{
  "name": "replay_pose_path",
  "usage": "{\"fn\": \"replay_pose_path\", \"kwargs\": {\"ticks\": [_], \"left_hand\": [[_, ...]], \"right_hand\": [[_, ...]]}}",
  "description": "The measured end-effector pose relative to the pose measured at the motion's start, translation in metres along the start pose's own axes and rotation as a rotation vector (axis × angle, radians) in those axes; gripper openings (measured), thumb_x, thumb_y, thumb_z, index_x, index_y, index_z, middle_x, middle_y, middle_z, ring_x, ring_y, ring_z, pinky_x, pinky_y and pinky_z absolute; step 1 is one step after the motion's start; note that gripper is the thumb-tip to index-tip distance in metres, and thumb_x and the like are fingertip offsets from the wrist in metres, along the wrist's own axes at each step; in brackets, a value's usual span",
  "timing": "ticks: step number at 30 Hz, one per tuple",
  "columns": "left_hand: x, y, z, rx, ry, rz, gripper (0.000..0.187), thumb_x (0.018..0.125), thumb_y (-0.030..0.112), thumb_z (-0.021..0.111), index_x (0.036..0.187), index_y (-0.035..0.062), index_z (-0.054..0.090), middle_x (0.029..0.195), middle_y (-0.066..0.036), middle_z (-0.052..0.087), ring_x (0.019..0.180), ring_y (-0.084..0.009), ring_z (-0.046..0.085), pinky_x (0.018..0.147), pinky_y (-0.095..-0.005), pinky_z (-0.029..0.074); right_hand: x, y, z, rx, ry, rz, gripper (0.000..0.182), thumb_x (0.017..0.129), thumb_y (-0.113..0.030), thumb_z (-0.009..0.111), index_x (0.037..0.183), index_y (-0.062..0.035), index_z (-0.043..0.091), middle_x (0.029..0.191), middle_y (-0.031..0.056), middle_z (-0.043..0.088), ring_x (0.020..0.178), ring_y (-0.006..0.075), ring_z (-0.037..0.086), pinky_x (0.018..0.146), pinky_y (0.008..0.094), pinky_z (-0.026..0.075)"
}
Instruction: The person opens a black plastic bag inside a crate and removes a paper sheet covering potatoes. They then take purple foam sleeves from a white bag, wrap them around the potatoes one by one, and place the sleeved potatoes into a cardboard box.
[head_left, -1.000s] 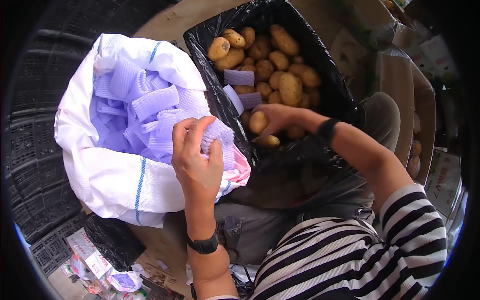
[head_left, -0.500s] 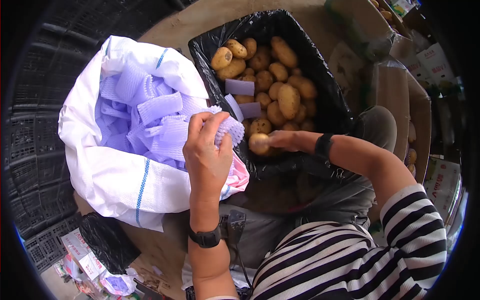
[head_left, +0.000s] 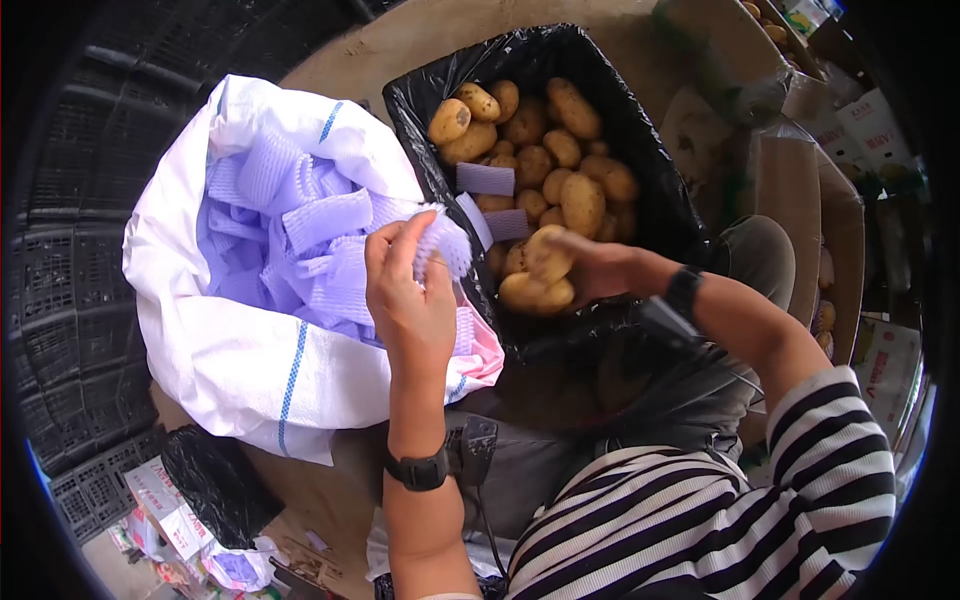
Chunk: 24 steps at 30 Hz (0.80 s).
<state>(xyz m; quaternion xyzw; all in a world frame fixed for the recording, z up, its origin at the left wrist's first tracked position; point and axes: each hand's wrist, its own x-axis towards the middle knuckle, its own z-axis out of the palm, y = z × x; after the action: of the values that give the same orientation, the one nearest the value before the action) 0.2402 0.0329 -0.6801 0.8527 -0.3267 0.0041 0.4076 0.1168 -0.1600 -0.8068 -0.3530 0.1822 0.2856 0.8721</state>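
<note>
My left hand pinches a pale purple foam net sleeve above the right rim of a white woven sack. Inside that sack lies a heap of similar purple foam sleeves. My right hand, slightly blurred, has its fingers closed on a potato at the near end of a box lined with black plastic. Just below it another potato lies close to the fingers. Many more potatoes fill the box, with a few flattened foam sleeves on top.
Black plastic crates stand along the left side. Open cardboard boxes are on the right, with potatoes visible inside some. A black plastic bag and a printed carton lie at the lower left.
My right hand has shifted slightly right and up; the potato in it now sits above another large potato at the box's near end. My left hand keeps the foam sleeve, now slightly further left.
</note>
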Motion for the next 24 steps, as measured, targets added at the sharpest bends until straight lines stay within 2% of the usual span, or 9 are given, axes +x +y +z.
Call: {"fn": "replay_pose_path", "kwargs": {"ticks": [3,6,8,9,12,14,18,22,24], "left_hand": [[0.002,-0.017,0.033,-0.347,0.098,-0.029,0.025,0.084,0.003,0.052,0.107,0.0081,0.06,0.102,-0.006,0.055,0.09,-0.0167,0.053,0.075,-0.0268,0.044],[-0.013,-0.007,0.062,-0.997,-0.195,-0.942,0.031,0.088,0.024,0.048,0.116,0.0125,0.052,0.114,-0.008,0.051,0.107,-0.0225,0.047,0.082,-0.0436,0.045],[-0.031,-0.023,0.086,-1.364,-0.329,-1.112,0.039,0.088,0.035,0.04,0.119,0.012,0.048,0.117,-0.009,0.051,0.11,-0.0266,0.048,0.083,-0.0532,0.044],[-0.034,-0.031,0.091,-1.573,-0.386,-1.172,0.043,0.089,0.035,0.032,0.118,0.0072,0.048,0.117,-0.012,0.053,0.11,-0.0309,0.05,0.087,-0.0539,0.043],[-0.044,-0.026,0.092,-1.438,-0.281,-1.248,0.044,0.089,0.036,0.031,0.115,0.0048,0.049,0.114,-0.014,0.054,0.106,-0.0305,0.053,0.089,-0.0503,0.043],[-0.046,-0.029,0.096,-1.421,-0.263,-1.303,0.037,0.087,0.035,0.035,0.105,0.0083,0.054,0.099,-0.012,0.06,0.091,-0.0309,0.059,0.082,-0.0486,0.047],[-0.039,-0.029,0.092,-1.427,-0.3,-1.147,0.039,0.089,0.036,0.033,0.108,0.0086,0.052,0.102,-0.011,0.059,0.094,-0.0299,0.058,0.083,-0.0475,0.046],[-0.034,-0.026,0.09,-1.465,-0.243,-1.055,0.041,0.091,0.039,0.031,0.112,0.0097,0.051,0.102,-0.01,0.06,0.096,-0.0284,0.058,0.085,-0.0464,0.046],[-0.03,-0.017,0.09,-1.455,-0.203,-1.039,0.04,0.09,0.038,0.032,0.111,0.0095,0.051,0.102,-0.01,0.059,0.095,-0.0285,0.058,0.083,-0.0466,0.047]], "right_hand": [[-0.046,-0.02,0.001,0.432,-0.287,-0.087,0.055,0.084,-0.057,0.042,0.117,-0.0138,0.046,0.12,0.0103,0.048,0.108,0.0255,0.051,0.093,0.0447,0.039],[-0.065,-0.021,0.041,0.467,-0.203,-0.35,0.047,0.085,-0.05,0.047,0.115,-0.0131,0.047,0.115,0.0077,0.052,0.105,0.0227,0.052,0.091,0.0418,0.04],[-0.058,0.002,0.03,0.324,-0.27,-0.624,0.042,0.085,-0.042,0.053,0.114,-0.0126,0.048,0.112,0.0059,0.054,0.104,0.0207,0.051,0.091,0.0402,0.039],[-0.074,0.007,0.053,0.454,-0.112,-0.597,0.042,0.082,-0.04,0.059,0.112,-0.012,0.049,0.111,0.0055,0.054,0.105,0.0199,0.05,0.093,0.0392,0.038],[-0.098,0.021,0.062,0.608,0.29,-0.383,0.049,0.08,-0.044,0.06,0.114,-0.0093,0.049,0.114,0.0081,0.054,0.107,0.024,0.051,0.094,0.0398,0.039],[-0.118,0.017,0.025,0.981,0.264,-0.338,0.05,0.079,-0.046,0.06,0.113,-0.0102,0.049,0.111,0.0097,0.054,0.103,0.0249,0.053,0.091,0.0379,0.041],[-0.218,-0.099,-0.061,0.076,0.457,-1.175,0.044,0.083,-0.042,0.057,0.111,-0.0088,0.047,0.104,0.007,0.054,0.099,0.0201,0.054,0.084,0.0358,0.047],[-0.238,-0.185,-0.092,0.1,0.506,-1.319,0.025,0.087,-0.026,0.054,0.1,-0.0042,0.052,0.097,0.0088,0.055,0.093,0.0167,0.054,0.077,0.0324,0.048],[-0.182,-0.138,-0.05,-0.545,0.398,-1.1,0.029,0.082,-0.021,0.055,0.104,-0.0026,0.05,0.101,0.0116,0.052,0.097,0.0216,0.05,0.08,0.0348,0.043]]}}
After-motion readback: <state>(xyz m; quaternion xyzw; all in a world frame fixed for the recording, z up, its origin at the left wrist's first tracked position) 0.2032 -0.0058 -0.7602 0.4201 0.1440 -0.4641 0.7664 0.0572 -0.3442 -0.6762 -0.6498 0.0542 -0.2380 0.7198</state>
